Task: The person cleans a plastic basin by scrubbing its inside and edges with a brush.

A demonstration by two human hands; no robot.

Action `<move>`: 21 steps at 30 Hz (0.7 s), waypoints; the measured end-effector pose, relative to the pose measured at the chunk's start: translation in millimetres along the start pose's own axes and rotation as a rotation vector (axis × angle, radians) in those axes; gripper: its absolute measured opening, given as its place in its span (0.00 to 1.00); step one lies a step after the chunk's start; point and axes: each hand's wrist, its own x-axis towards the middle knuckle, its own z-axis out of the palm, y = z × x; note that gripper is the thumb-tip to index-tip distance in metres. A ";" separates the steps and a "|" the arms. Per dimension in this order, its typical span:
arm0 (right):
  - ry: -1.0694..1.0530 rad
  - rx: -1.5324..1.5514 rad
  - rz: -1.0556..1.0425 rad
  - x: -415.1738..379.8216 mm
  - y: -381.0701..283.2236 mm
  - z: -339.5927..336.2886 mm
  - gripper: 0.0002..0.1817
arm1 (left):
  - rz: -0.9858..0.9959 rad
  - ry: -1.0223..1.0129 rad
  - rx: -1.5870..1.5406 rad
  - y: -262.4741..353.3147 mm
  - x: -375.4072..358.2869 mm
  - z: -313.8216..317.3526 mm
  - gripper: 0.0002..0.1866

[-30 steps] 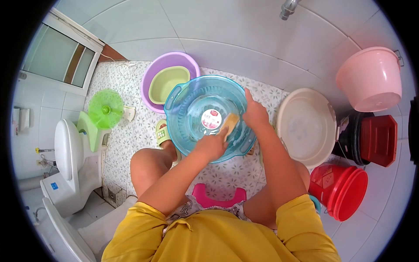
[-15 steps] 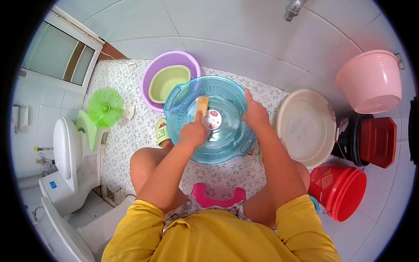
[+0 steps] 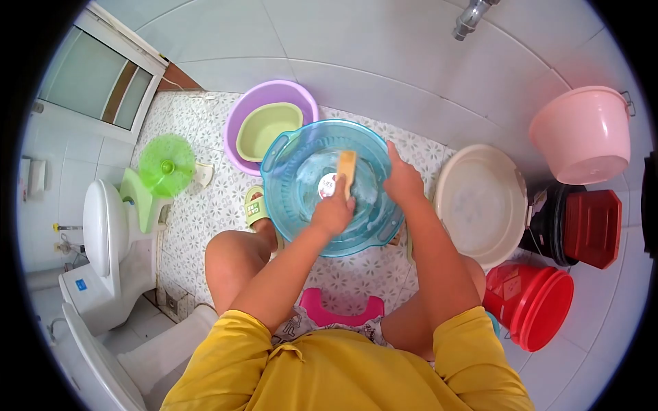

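Note:
A translucent blue basin [image 3: 288, 198] tilts between my knees, with soapy streaks and a round white-and-red label [image 3: 327, 186] on its bottom. Inside it, my left hand [image 3: 334, 211] is closed around a wooden scrubbing brush [image 3: 347, 164]; its bristles face the plastic and are mostly hidden. My right hand [image 3: 404, 179] grips the right side of the basin's rim, thumb side toward the inside.
Beyond the basin, a light green basin [image 3: 269, 130] sits in a purple one [image 3: 236, 113]. On the right are a cream basin [image 3: 449, 205], a pink bucket [image 3: 582, 130] and red buckets [image 3: 548, 308]. A toilet [image 3: 103, 219] and green fan-shaped plastic item [image 3: 166, 164] are left.
My left hand has swept the brush rightward across the basin's bottom, from left of the label to right of it. My right hand keeps its hold on the rim.

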 end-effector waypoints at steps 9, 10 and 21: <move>-0.002 -0.008 -0.007 0.2 0.7 -0.3 0.46 | 0.184 -0.398 0.189 6.7 -47.8 -21.2 0.31; -0.002 -0.007 -0.006 0.1 0.4 0.2 0.46 | 0.184 -0.399 0.189 7.2 -47.0 -24.4 0.31; -0.013 -0.035 -0.007 -0.9 -3.1 -0.5 0.45 | 0.023 -0.079 0.315 12.6 -0.1 -32.0 0.28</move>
